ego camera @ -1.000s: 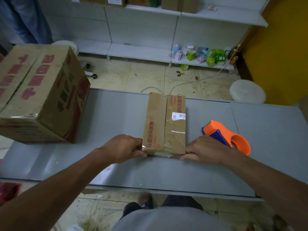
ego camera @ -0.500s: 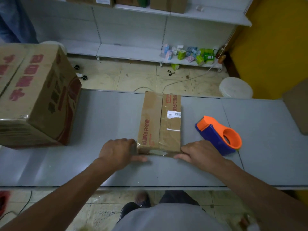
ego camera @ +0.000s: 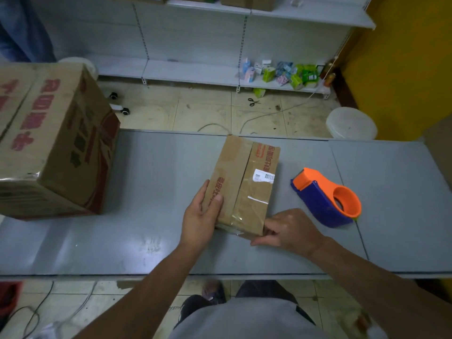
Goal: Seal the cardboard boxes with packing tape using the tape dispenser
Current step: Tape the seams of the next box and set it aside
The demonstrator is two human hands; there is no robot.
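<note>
Gripping the box (ego camera: 244,184) mid-tabletop (ego camera: 151,192), left hand (ego camera: 199,216) clasping its left side, right hand (ego camera: 291,228) pinching its near corner, I judge the dispenser (ego camera: 327,196), lying just right, long axis near-right, nearer my right.

Grey shirt (ego camera: 244,321), bare forearms (ego camera: 137,289)

We see a dim, cool-toned scene lit from overhead, with a soft pale sheen on the grey table (ego camera: 137,243) near its front edge. A small glint shows on the tape at the near end of the small box (ego camera: 241,219). Shadows under the hands are faint and diffuse. The wide lens bows the shelving (ego camera: 195,74) and table edges, and the bottom corners look soft and smeared
</note>
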